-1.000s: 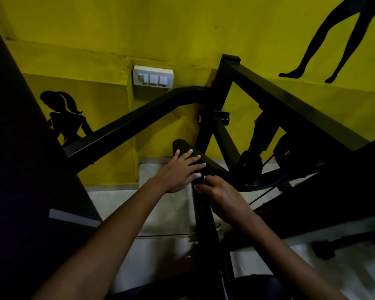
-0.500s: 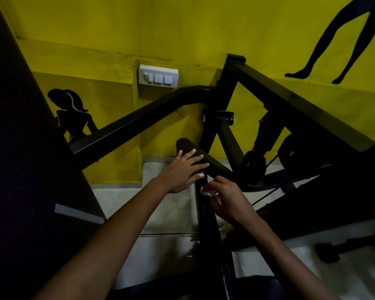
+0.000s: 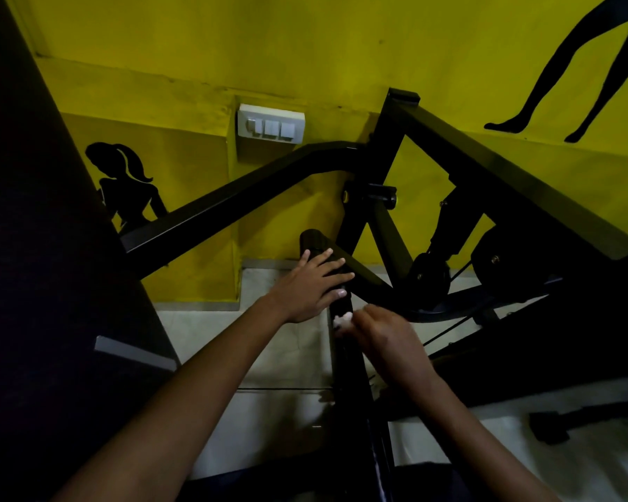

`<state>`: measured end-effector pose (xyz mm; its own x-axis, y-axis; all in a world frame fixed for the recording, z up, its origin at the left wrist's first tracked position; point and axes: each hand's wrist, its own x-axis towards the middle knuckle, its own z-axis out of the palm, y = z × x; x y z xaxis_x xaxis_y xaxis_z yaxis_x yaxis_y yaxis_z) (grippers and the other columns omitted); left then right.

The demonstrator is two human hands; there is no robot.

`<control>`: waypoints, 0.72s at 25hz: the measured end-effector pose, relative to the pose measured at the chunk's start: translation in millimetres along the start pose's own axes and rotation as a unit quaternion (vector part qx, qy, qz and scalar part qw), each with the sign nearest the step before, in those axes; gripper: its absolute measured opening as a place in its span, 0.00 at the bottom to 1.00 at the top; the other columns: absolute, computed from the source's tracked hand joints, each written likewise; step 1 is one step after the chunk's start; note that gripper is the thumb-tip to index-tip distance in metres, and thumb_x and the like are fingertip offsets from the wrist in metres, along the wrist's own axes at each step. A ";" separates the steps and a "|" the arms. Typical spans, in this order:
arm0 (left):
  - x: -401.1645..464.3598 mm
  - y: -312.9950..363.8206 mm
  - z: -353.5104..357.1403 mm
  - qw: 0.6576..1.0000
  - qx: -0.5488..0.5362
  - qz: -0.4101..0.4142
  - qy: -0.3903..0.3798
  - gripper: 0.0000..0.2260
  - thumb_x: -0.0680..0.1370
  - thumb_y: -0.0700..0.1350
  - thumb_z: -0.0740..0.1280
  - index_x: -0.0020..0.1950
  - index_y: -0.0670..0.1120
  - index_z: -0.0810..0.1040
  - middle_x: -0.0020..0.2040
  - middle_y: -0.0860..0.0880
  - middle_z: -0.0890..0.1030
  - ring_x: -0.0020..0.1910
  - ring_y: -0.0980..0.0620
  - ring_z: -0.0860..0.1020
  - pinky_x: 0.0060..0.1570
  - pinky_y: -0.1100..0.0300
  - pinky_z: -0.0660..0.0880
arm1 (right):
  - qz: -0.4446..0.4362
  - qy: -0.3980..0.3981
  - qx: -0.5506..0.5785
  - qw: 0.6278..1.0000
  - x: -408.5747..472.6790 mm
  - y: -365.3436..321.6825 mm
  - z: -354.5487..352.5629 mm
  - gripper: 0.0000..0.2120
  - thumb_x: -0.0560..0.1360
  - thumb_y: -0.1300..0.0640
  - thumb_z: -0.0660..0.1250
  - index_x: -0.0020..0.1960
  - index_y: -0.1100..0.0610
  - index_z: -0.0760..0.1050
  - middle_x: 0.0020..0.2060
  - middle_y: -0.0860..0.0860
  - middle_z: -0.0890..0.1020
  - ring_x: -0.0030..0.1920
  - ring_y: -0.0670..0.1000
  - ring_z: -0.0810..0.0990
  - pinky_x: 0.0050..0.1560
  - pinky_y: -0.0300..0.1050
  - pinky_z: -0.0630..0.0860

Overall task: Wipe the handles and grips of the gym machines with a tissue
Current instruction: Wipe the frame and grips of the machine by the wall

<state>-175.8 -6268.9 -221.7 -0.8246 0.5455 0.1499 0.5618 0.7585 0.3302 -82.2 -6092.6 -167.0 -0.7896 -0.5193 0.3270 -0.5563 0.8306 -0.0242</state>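
A black padded handle [image 3: 314,244] of a gym machine sticks up in the middle of the view, its bar [image 3: 348,360] running down toward me. My left hand [image 3: 310,288] rests on the handle's upper part with fingers spread straight over it. Just below, my right hand [image 3: 381,338] pinches a small white tissue [image 3: 342,319] against the bar. Most of the tissue is hidden inside the fingers.
The machine's black frame [image 3: 486,164] spans the view with a pulley [image 3: 430,275] and cables to the right. A dark panel [image 3: 33,284] fills the left side. Behind is a yellow wall with a white switch plate [image 3: 271,123]. Pale floor tiles [image 3: 287,349] lie below.
My right hand has slid a little down the bar and the white tissue now shows at its fingertips. My left hand has stayed on the handle.
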 end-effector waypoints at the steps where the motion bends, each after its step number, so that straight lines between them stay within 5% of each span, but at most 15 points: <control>1: -0.1 -0.2 -0.1 1.000 0.001 0.001 0.001 0.21 0.83 0.55 0.52 0.76 0.54 0.61 0.78 0.50 0.58 0.78 0.49 0.47 0.74 0.45 0.41 | -0.026 -0.017 -0.019 0.999 -3.1 -3.0 0.5 0.13 0.64 0.57 0.79 0.44 0.58 0.78 0.32 0.52 0.77 0.28 0.49 0.74 0.28 0.38 0.60; 4: -0.1 -0.2 0.1 1.000 0.006 0.003 0.003 0.21 0.83 0.55 0.52 0.76 0.54 0.61 0.78 0.50 0.58 0.78 0.49 0.47 0.75 0.44 0.42 | -0.045 -0.052 -0.036 0.997 -9.9 -2.8 -5.2 0.23 0.61 0.58 0.80 0.54 0.59 0.79 0.36 0.53 0.78 0.32 0.50 0.76 0.25 0.38 0.65; 7: 0.9 -1.0 1.1 1.000 0.006 0.004 0.005 0.21 0.83 0.55 0.52 0.76 0.54 0.62 0.78 0.50 0.59 0.78 0.49 0.48 0.75 0.44 0.42 | -0.051 -0.028 -0.082 0.995 -4.8 -5.3 -1.8 0.18 0.60 0.57 0.80 0.49 0.59 0.81 0.42 0.54 0.79 0.38 0.52 0.77 0.27 0.39 0.72; 12: 1.6 -1.7 -0.3 1.000 0.022 0.007 -0.011 0.21 0.83 0.56 0.51 0.77 0.56 0.59 0.78 0.50 0.57 0.78 0.47 0.46 0.75 0.43 0.41 | -0.134 -0.090 -0.109 0.981 11.0 -26.1 14.3 0.06 0.68 0.59 0.70 0.38 0.62 0.81 0.36 0.55 0.77 0.38 0.53 0.74 0.30 0.44 0.73; 15: 0.0 0.9 -1.2 0.998 0.045 0.012 -0.029 0.22 0.83 0.57 0.50 0.77 0.58 0.58 0.79 0.50 0.55 0.78 0.46 0.44 0.75 0.41 0.40 | -0.245 -0.170 -0.093 0.950 1.5 -10.3 9.8 0.07 0.72 0.58 0.66 0.36 0.58 0.78 0.37 0.53 0.76 0.40 0.52 0.71 0.34 0.46 0.73; 18: -3.1 3.9 -3.2 0.998 0.049 0.012 -0.044 0.22 0.82 0.58 0.49 0.77 0.59 0.57 0.79 0.50 0.53 0.78 0.46 0.44 0.74 0.40 0.40 | -0.211 -0.183 -0.115 0.953 8.0 -1.7 9.6 0.09 0.74 0.58 0.62 0.40 0.59 0.79 0.40 0.54 0.79 0.43 0.55 0.74 0.37 0.48 0.75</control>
<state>-171.2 -6268.8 -217.9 -0.8048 0.5890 0.0733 0.5879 0.7742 0.2346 -90.0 -6100.1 -173.4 -0.5687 -0.8175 -0.0905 -0.8062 0.5322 0.2585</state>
